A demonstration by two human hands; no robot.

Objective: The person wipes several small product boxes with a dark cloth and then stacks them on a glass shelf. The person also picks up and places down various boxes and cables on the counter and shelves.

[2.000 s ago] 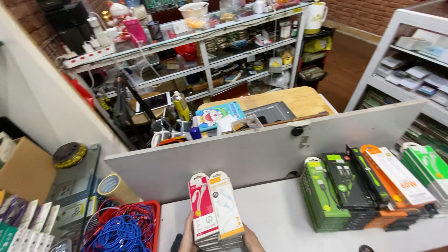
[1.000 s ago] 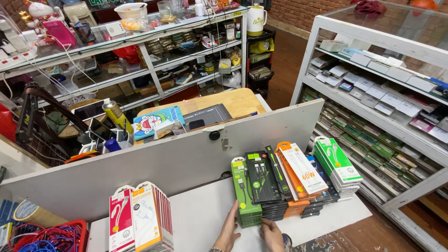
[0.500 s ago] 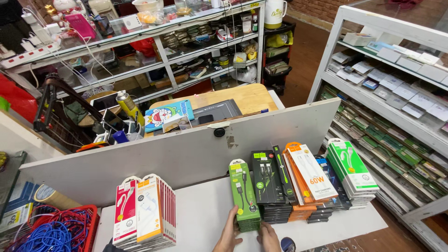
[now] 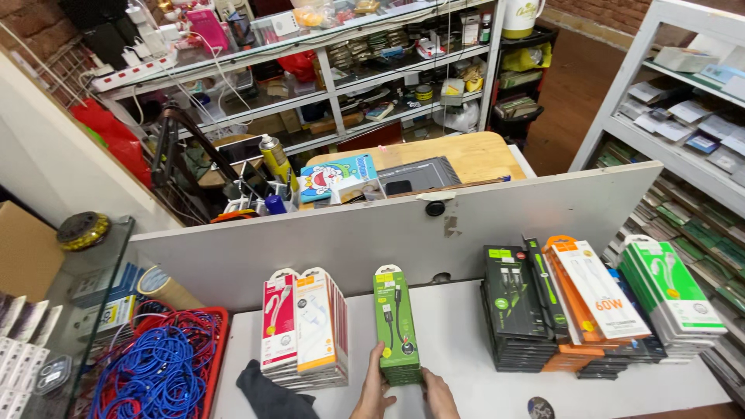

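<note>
Shifted since half a second ago: green cable boxes (image 4: 396, 326) pulled away from the dark stack on the right and now standing alone mid-bench, between the two groups. Well off at the far left, a red basket (image 4: 219, 341) full of blue cables (image 4: 159, 372), untouched. Next along, red and orange cable boxes (image 4: 304, 330) upright in a tidy row, with a dark cloth (image 4: 268, 392) lying just in front. Then the left hand (image 4: 374, 392), fingers wrapped on the left side of the green stack near its base, and the right hand (image 4: 440, 394) pressed against the stack's lower right corner; both closed on it, squaring it up on the white bench (image 4: 458, 341). Further right, black cable boxes (image 4: 512, 310), orange-edged boxes (image 4: 594, 291) leaning across them, and another green-and-white stack (image 4: 671, 291) at the end, all crowded together and touching. By the look of it, sorting about partway through: left group set, green stack separated and steadied, right-hand cluster still mixed and overlapping. Behind everything, a grey partition board (image 4: 388, 233) upright along the bench's back edge.
</note>
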